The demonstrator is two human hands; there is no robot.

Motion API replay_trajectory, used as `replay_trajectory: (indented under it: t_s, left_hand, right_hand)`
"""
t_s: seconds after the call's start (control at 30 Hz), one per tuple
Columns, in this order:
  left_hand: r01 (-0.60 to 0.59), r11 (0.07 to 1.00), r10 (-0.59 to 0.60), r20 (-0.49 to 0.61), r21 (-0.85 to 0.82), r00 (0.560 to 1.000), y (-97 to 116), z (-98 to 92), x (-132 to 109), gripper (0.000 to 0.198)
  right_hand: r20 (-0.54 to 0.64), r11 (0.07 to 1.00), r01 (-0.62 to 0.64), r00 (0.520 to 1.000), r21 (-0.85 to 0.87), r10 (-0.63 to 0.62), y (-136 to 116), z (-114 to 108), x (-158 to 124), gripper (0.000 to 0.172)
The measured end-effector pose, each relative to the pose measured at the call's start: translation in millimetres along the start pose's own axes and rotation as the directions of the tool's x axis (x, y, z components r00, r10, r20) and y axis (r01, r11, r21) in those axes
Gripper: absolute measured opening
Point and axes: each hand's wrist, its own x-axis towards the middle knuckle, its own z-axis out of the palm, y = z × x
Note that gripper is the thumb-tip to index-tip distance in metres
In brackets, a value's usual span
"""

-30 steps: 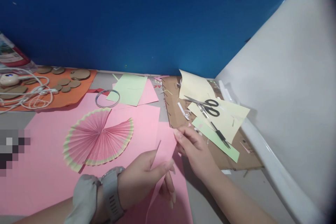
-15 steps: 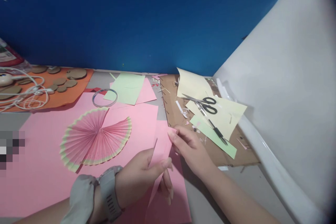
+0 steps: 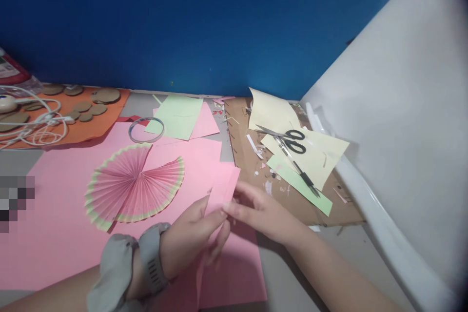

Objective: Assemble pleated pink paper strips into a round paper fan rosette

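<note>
Between my two hands is a folded strip of pink paper [image 3: 224, 183], standing up over the pink sheets. My left hand [image 3: 195, 234], with a grey watch and a grey scrunchie at the wrist, pinches the strip from the left side. My right hand [image 3: 259, 212] grips its right edge with thumb and fingers, close to the left thumb. Some fingers are hidden behind the paper. To the left, a pleated pink paper fan [image 3: 146, 192] with a yellow-green rim lies spread on a large pink sheet [image 3: 47, 224].
Scissors [image 3: 295, 141] and a pen [image 3: 300, 170] lie on cream paper [image 3: 325, 151] over cardboard [image 3: 292, 204] littered with scraps. A tape roll [image 3: 146, 141] rests by green paper [image 3: 177, 117]. Cardboard discs [image 3: 106, 95] and white cables [image 3: 44, 126] lie on orange paper [image 3: 113, 119].
My right hand has slid down the strip's right edge, from its upper corner toward my left thumb. The left fingers have drawn in closer behind the paper. The view has shifted slightly.
</note>
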Motion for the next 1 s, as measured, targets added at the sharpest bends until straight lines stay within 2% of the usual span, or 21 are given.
replay_trajectory:
  t_s: [0.13,0.2,0.27,0.33,0.4,0.53,0.63,0.7,0.8,0.9,1.0]
  left_hand:
    - [0.08,0.991,-0.062,0.161,-0.112,0.985,2,-6.2,-4,0.021]
    - [0.117,0.99,-0.096,0.232,-0.078,0.968,2,-6.2,-5,0.019]
    - [0.091,0.996,-0.082,0.243,-0.027,0.967,1,-3.5,-4,0.022]
    - [0.033,0.999,-0.032,0.2,0.002,0.979,-1,0.6,-2,0.028]
    - [-0.004,1.0,0.003,0.102,0.009,0.995,-3,4.6,-1,0.024]
    - [-0.028,0.999,0.032,-0.132,0.032,0.991,-5,9.1,0,0.025]
    - [0.003,0.999,0.005,-0.136,0.055,0.991,-4,9.7,0,0.026]
    - [0.006,0.999,0.001,-0.123,0.052,0.992,-2,9.3,0,0.027]
    - [-0.039,0.999,0.041,-0.126,0.02,0.991,0,7.6,-1,0.029]
    - [-0.085,0.996,0.081,-0.093,-0.034,0.992,1,3.9,-1,0.032]
    - [-0.117,0.992,0.116,-0.026,-0.056,0.993,0,-0.1,-1,0.028]
  right_hand:
    - [0.136,0.998,-0.001,0.991,0.069,-0.008,-2,-4,-1,0.034]
    - [0.115,0.997,-0.005,0.993,0.08,-0.004,-1,-5,-2,0.032]
    - [0.048,1.0,-0.009,0.999,0.029,0.007,0,-5,-2,0.028]
    - [0.006,1.0,-0.026,1.0,-0.003,0.026,2,-3,-2,0.023]
    - [-0.022,0.999,-0.042,0.999,0.017,0.042,3,-1,-1,0.022]
    - [-0.238,1.0,0.028,0.971,-0.008,-0.029,4,-2,1,0.021]
    - [-0.346,0.998,0.057,0.936,-0.017,-0.059,3,-6,1,0.018]
    - [-0.315,0.999,0.052,0.947,-0.016,-0.055,3,-7,0,0.018]
    - [-0.164,0.999,0.028,0.986,-0.021,-0.032,4,-5,-3,0.02]
    - [-0.021,0.999,0.038,0.999,0.019,-0.037,5,-3,-3,0.024]
    - [0.013,0.997,0.073,0.997,0.029,-0.074,5,-2,-2,0.029]
